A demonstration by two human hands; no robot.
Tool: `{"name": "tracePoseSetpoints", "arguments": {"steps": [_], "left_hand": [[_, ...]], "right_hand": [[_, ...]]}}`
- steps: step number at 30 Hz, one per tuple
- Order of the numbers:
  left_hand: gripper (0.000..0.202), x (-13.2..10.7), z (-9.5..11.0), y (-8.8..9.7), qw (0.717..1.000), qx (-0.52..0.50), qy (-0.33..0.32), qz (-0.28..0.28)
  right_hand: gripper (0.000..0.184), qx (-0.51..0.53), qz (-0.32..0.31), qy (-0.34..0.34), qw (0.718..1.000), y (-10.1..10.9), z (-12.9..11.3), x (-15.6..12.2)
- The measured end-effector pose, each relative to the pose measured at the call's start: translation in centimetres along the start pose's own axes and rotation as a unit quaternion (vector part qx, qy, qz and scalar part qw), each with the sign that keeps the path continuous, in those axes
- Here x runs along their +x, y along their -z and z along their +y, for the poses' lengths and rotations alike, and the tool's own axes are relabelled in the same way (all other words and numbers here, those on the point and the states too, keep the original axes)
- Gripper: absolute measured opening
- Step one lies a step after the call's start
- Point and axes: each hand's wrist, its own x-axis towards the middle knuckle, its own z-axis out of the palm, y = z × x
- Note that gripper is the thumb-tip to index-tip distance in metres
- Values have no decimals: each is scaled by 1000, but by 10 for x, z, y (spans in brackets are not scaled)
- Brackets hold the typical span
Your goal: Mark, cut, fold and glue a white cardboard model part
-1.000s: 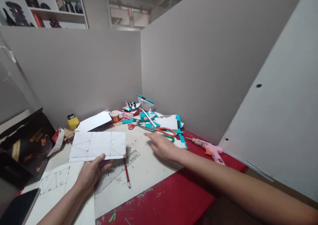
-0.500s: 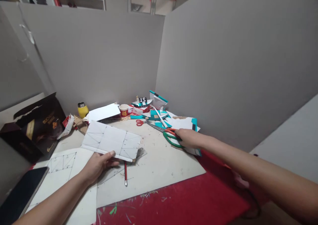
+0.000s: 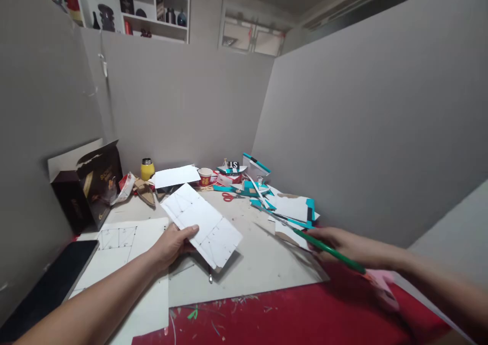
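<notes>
My left hand [image 3: 176, 244] is closed on a white card piece [image 3: 208, 228] marked with pencil lines, its thumb on top near the lower left edge. The card is tilted above the pale board, and only the end of a pencil [image 3: 211, 276] shows beneath it. In my right hand [image 3: 345, 244] is a pair of big scissors [image 3: 331, 252] with green and orange handles. The scissors are seen nearly edge-on, their blades pointing left toward the card without touching it. Part of the right hand is smeared by motion.
Teal and white card scraps [image 3: 292, 208] lie beyond the scissors. Small red-handled scissors [image 3: 227, 197], a paper cup [image 3: 205, 176] and a yellow jar [image 3: 147, 169] stand farther back. At left are a dark box [image 3: 89, 187], a phone [image 3: 57, 279] and a drawn sheet [image 3: 150, 238].
My right hand has lifted the big scissors off the scraps and brought them nearer. The card in my left hand has turned clockwise. The camera view has shifted left and up.
</notes>
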Motion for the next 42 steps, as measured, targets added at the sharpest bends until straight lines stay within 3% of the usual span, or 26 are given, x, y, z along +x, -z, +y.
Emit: {"name": "tracePoseSetpoints", "arguments": {"steps": [2,4,7,12,19,22,24,26,28,32,34,37,42], "left_hand": [[43,-2,0,-1,1000,12,10,-16],[44,-6,2,-4,999,22,19,-38],[42,-13,6,-9,995,36,40,-85],[34,-23,13,-16,980,85,97,-153],[34,-33,17,-24,964,112,157,-182],[31,-33,20,-27,966,91,166,-176],[35,-28,23,-23,977,49,160,-130],[43,-19,25,-16,990,-13,134,-48],[37,-9,27,-8,995,-58,86,14],[19,-5,21,-13,997,-52,54,18],[29,-13,14,-25,997,-36,66,-5],[40,-29,6,-43,997,-17,52,-53],[33,-41,9,-49,997,28,65,3]], "right_hand": [[18,138,3,46,989,-9,-12,-12],[28,302,36,60,951,-19,-30,-13],[38,439,108,90,887,-31,-62,2],[39,501,154,112,844,-38,-101,36],[43,555,113,123,815,-59,-126,39],[41,570,120,119,804,-64,-130,37],[40,587,164,111,785,-64,-129,40],[41,609,237,98,751,-60,-126,44],[43,634,311,87,703,-55,-123,48],[46,675,380,82,627,-56,-130,48],[44,689,372,80,617,-66,-140,43],[39,697,326,73,635,-86,-157,32],[41,692,233,69,680,-106,-169,16]]}}
